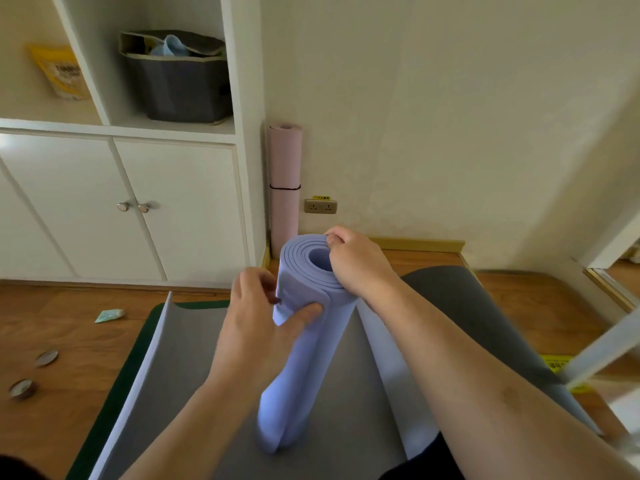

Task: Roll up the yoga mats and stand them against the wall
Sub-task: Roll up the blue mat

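Observation:
A rolled lavender yoga mat (298, 368) stands upright in the middle of the view, on a flat grey mat (194, 375). My right hand (356, 261) grips the roll's top rim, fingers curled over the layers. My left hand (259, 313) holds the roll's upper side, thumb pressed on the loose outer flap. A pink rolled mat (284, 181) with a black band round it stands in the corner against the wall. Under the grey mat a dark green mat edge (138, 344) shows. Another dark grey mat (460, 306) lies to the right.
White cabinet doors (138, 206) and open shelves with a dark storage bag (176, 77) stand at left. A wall socket (320, 206) is low on the wall. On the wood floor at left lie a small green packet (110, 315) and two round metal lids (34, 372).

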Motion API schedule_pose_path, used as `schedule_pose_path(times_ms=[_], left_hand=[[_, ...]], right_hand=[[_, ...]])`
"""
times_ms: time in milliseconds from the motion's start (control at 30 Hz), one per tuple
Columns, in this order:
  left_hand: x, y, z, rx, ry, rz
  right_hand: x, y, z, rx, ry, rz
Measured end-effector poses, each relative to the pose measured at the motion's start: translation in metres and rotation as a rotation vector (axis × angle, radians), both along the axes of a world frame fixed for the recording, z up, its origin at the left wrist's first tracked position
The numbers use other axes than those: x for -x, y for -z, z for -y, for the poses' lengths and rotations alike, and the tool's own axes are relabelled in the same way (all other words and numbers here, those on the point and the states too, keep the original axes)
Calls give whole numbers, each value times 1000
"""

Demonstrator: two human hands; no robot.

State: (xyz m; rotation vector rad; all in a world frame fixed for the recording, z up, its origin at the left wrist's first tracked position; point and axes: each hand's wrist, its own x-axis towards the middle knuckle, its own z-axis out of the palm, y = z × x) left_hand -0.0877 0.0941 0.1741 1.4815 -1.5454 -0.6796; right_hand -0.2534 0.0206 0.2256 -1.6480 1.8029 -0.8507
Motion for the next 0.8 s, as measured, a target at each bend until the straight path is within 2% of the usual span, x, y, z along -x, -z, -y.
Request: schedule_pose_path(times_ms=[167,300,467,633,733,800], left_hand=[[47,9,10,67,218,171],[108,4,19,137,402,238],[203,12,30,182,661,579],[297,75,25,157,834,792],[341,128,12,180,982,850],[360,164,5,129,1105,894]], right_hand=[[49,5,-10,29,198,112],[115,15,-23,8,353,321],[203,67,-57,-189,567,620],[275,152,-105,-381,792,896],[305,209,-135,-472,988,1106],[318,240,-152,-499,1095,1251]])
